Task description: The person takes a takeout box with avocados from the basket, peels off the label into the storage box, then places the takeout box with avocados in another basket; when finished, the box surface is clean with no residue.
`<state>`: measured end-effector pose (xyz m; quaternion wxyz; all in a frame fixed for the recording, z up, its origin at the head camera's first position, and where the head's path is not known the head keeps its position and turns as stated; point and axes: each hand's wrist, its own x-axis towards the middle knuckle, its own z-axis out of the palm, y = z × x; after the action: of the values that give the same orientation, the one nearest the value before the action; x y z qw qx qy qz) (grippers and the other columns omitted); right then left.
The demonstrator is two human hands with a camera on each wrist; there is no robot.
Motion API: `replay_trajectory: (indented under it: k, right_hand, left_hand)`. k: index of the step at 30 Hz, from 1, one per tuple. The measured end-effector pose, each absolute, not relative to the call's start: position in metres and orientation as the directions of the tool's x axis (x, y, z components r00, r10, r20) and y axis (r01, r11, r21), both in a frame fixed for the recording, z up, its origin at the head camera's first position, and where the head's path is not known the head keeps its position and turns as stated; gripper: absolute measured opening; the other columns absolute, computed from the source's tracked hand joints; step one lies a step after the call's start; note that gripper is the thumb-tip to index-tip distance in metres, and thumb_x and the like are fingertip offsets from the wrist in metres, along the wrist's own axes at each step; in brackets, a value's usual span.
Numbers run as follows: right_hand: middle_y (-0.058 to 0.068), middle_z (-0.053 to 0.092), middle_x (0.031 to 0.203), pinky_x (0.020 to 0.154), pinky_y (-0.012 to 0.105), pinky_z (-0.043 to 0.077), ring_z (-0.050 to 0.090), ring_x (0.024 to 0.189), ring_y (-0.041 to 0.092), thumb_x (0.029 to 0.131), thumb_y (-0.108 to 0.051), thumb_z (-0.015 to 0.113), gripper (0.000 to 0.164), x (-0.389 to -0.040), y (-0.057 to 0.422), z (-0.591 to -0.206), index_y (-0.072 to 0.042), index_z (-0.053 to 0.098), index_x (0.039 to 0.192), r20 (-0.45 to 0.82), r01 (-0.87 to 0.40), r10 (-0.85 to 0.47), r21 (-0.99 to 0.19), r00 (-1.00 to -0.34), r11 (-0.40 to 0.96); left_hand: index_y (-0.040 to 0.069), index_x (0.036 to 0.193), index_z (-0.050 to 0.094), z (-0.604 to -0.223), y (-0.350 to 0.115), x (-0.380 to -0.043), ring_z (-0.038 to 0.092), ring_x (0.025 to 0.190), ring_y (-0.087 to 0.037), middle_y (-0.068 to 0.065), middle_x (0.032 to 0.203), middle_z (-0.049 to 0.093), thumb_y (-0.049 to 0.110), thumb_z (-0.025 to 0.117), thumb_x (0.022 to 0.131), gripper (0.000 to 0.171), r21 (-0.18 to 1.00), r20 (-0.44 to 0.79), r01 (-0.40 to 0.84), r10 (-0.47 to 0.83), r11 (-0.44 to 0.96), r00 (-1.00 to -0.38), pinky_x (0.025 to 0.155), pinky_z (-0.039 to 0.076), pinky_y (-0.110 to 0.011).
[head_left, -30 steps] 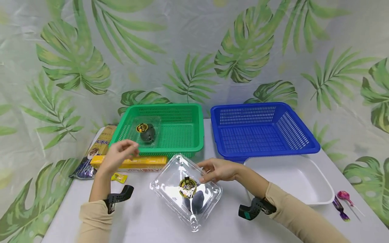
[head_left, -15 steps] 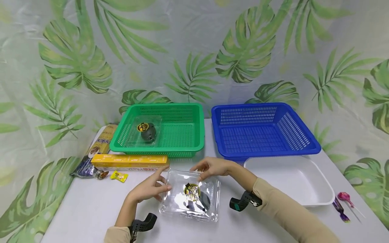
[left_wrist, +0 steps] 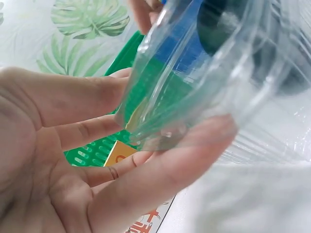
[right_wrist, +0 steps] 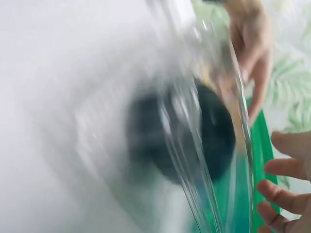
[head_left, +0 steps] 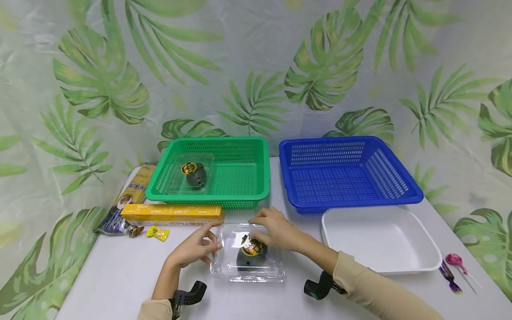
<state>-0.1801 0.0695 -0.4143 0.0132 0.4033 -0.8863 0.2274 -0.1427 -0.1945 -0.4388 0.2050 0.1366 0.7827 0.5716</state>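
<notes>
A clear plastic clamshell box (head_left: pixel 249 272) with a black-and-yellow sticker (head_left: pixel 251 246) is at the front middle of the white table, dark rounded contents showing through it. At its left side, my left hand (head_left: pixel 194 248) grips the edge; in the left wrist view, thumb and fingers lie around the plastic corner. My right hand (head_left: pixel 281 232) is over the back right part of the box. Seen from the right wrist, the loosely bent fingers (right_wrist: pixel 286 194) stand slightly apart from the box's edge. Motion blurs the contents (right_wrist: pixel 180 131) there.
Behind stand a green basket (head_left: pixel 240 198) with a similar clear box (head_left: pixel 192 174), and a blue basket (head_left: pixel 344 180). A white tray (head_left: pixel 380 240) is right. Left lie a yellow pasta box (head_left: pixel 172 212), a snack bag (head_left: pixel 130 195) and a yellow candy (head_left: pixel 158 233). A lollipop (head_left: pixel 456 261) lies far right.
The clear box has turned from a tilted diamond position to square-on and come down lower. My left hand has moved right onto its edge. My right hand's fingers have loosened from it.
</notes>
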Motion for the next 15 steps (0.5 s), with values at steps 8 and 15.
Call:
replay_trajectory:
  k: [8,15]
  right_hand:
    - [0.004,0.053,0.105,0.077,0.034,0.039,0.046,0.099,0.021,0.084,-0.043,0.068,0.05,-0.156,0.063,-0.417,-0.005,0.065,0.118,0.119,-0.731,-0.739,-0.316,-0.664,0.606]
    - [0.001,0.055,0.099,0.075,0.034,0.041,0.051,0.095,0.02,0.084,-0.035,0.07,0.036,-0.156,0.06,-0.419,-0.009,0.067,0.109,0.15,-0.699,-0.711,-0.402,-0.687,0.591]
  left_hand:
    - [-0.005,0.143,0.026,-0.438,-0.193,-0.145,0.053,0.071,-0.019,-0.014,0.091,0.046,0.004,0.059,0.091,0.063,0.95,-0.17,-0.026,0.447,0.31,-0.878,0.049,0.055,-0.036]
    - [-0.005,0.143,0.026,-0.438,-0.193,-0.145,0.052,0.071,-0.018,-0.013,0.089,0.047,0.004,0.06,0.09,0.063,0.949,-0.18,-0.038,0.442,0.311,-0.879,0.049,0.055,-0.04]
